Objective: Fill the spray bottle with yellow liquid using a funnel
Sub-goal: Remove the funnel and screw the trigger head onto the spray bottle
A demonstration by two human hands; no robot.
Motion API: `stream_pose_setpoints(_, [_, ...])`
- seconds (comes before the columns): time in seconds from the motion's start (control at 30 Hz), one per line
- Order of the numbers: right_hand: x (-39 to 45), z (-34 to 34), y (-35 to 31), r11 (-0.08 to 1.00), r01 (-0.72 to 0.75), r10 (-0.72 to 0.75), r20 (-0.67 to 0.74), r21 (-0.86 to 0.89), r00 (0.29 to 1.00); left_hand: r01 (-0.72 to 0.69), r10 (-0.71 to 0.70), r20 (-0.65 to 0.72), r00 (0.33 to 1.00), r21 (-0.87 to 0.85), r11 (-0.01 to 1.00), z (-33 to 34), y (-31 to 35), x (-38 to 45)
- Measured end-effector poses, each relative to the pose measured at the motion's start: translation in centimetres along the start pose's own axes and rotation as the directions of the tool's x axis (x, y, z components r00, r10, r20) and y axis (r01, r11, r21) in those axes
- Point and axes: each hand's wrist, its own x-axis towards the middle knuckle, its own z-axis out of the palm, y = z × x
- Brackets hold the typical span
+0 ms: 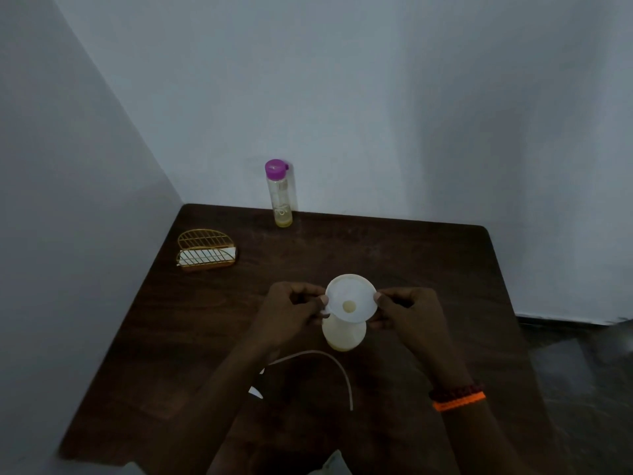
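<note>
Head view: at lower centre of the frame, the left hand (289, 311) and right hand (409, 311) pinch the white funnel (351, 299) rim, seated atop the spray bottle (343, 334) on the tabletop (428, 269). A purple-capped bottle (281, 193) stands at upper centre.

Left hand (291, 308) and right hand (409, 311) level, facing each other, forearms extended forward from bottom of view. Fingers curled, fingertips of each pinched at opposite sides. Bands worn on right wrist.
</note>
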Motion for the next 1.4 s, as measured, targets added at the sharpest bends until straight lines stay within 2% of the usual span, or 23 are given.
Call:
stream_pose_setpoints(0.4, [-0.5,-0.4,-1.9,0.998,0.063,-0.063,0.043,0.004,0.997,-0.061,0.061,0.016,0.998,0.041,0.997,-1.6,1.2,0.0])
stream_pose_setpoints(0.67, [4.2,0.2,-4.5,0.970,0.223,-0.219,0.053,-0.095,0.974,-0.241,0.250,0.006,0.968,0.294,0.925,-4.0,3.2,5.1])
stream_pose_setpoints(0.83, [9.9,1.2,-5.4,0.944,0.287,-0.270,0.116,-0.166,0.956,-0.238,0.276,-0.027,0.961,0.432,0.870,-4.7,3.6,11.0])
stream_pose_setpoints(1.03, [18.0,3.7,-3.1,0.940,0.260,-0.241,0.110,-0.220,0.964,-0.213,0.291,-0.059,0.955,0.549,0.808,-4.8,1.3,17.8])
stream_pose_setpoints(1.23, [23.3,6.7,-1.0,0.949,0.204,-0.192,0.076,-0.239,0.979,-0.176,0.305,-0.133,0.943,0.580,0.796,-4.8,-1.4,22.7])
stream_pose_setpoints(1.4, [26.9,8.4,0.5,0.954,0.157,-0.145,0.064,-0.254,0.987,-0.101,0.254,-0.179,0.950,0.596,0.797,-4.7,-2.8,25.3])
